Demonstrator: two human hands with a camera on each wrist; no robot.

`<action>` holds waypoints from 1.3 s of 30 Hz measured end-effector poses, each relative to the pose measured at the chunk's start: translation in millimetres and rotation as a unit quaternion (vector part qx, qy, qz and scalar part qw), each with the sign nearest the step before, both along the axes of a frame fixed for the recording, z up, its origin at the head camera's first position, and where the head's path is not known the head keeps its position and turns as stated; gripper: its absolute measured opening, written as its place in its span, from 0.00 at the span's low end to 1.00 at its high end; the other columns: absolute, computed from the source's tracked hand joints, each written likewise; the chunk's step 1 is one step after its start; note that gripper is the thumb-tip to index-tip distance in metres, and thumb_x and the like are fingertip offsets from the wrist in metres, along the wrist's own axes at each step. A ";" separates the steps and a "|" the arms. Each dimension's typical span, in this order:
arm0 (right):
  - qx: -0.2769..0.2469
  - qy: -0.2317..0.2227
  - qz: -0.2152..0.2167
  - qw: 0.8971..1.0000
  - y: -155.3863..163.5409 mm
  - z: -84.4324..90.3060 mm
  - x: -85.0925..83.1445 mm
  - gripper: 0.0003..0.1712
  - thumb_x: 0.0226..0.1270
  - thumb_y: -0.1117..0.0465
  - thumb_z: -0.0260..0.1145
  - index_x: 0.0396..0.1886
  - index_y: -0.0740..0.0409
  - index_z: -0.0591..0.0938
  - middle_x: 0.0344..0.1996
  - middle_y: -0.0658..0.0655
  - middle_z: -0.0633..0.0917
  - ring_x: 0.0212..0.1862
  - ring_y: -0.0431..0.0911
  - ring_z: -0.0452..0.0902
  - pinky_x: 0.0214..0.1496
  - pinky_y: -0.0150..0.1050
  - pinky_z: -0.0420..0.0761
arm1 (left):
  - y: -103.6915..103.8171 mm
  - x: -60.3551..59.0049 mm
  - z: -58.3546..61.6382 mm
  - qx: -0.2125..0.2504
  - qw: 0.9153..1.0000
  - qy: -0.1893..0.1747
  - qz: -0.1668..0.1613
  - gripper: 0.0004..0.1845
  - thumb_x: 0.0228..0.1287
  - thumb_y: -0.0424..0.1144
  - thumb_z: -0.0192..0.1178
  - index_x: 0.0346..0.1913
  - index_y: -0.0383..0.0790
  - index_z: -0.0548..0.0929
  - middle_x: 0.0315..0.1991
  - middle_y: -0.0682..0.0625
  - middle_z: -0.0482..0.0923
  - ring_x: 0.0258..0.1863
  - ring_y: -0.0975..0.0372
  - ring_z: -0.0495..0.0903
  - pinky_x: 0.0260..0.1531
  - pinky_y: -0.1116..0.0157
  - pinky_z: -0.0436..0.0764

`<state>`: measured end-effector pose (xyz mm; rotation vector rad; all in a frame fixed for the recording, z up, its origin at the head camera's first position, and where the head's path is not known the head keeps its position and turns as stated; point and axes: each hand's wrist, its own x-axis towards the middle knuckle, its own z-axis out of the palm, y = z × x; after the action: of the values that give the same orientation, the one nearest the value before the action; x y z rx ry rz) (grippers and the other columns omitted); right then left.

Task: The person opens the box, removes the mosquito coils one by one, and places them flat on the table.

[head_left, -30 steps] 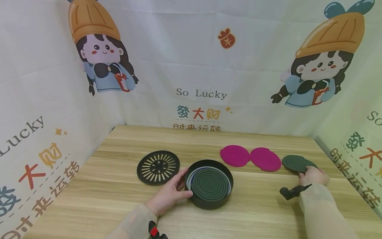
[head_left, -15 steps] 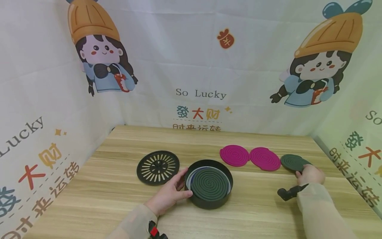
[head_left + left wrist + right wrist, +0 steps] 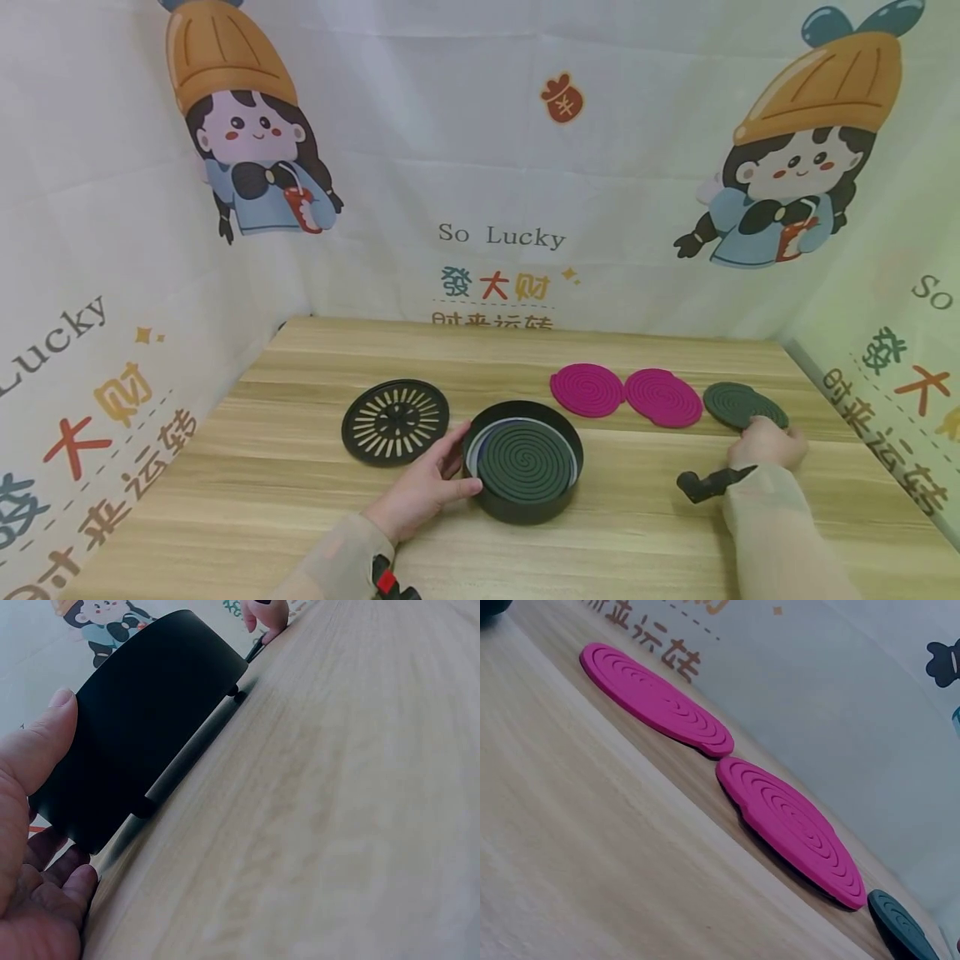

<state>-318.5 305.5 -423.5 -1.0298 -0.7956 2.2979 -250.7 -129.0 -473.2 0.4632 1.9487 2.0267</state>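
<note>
Now | left hand cups black holder wall, opening up | right hand fingers on flat green coil, grip unclear

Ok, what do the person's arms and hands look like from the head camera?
Both hands, left hand and right hand, are bare. Each arm wears a sheer beige long sleeve. A black wrist-mounted device sits at the right wrist; a black and red device at the left.

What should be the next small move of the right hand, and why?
Probably pinch the dark green coil by its near edge and lift it. The right hand only touches that edge, and the coil lies flat on the table, while the left hand steadies the holder.
</note>
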 end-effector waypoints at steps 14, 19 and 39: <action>0.080 -0.002 -0.003 0.997 -14.2 -15.2 4.4 0.42 0.67 0.76 0.49 0.77 0.49 0.48 0.74 0.45 0.52 0.71 0.32 0.45 0.65 0.19 0.57 | -0.7 -1.6 -3.3 -0.001 1.000 0.003 0.003 0.49 0.58 0.32 0.68 0.76 0.36 0.47 0.76 0.37 0.43 0.73 0.46 0.46 0.68 0.57 0.59; 0.077 0.011 0.001 0.997 -16.8 -14.1 9.2 0.43 0.66 0.77 0.49 0.76 0.49 0.48 0.72 0.45 0.52 0.71 0.32 0.45 0.65 0.20 0.58 | -1.1 -2.0 -4.7 -0.001 1.000 0.006 0.003 0.50 0.57 0.34 0.68 0.76 0.36 0.47 0.76 0.37 0.43 0.73 0.46 0.46 0.68 0.58 0.60; 0.145 -0.033 0.100 0.984 -47.9 -6.4 33.2 0.38 0.65 0.69 0.58 0.73 0.57 0.55 0.54 0.43 0.67 0.49 0.35 0.65 0.52 0.23 0.69 | -0.5 0.1 -2.5 -0.001 1.000 0.000 0.005 0.49 0.58 0.32 0.68 0.76 0.36 0.48 0.76 0.37 0.43 0.73 0.45 0.46 0.68 0.56 0.60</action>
<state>-285.3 257.6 -429.9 -0.9322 -1.2692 2.2305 -250.5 -129.5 -475.7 0.4531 1.9579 2.0299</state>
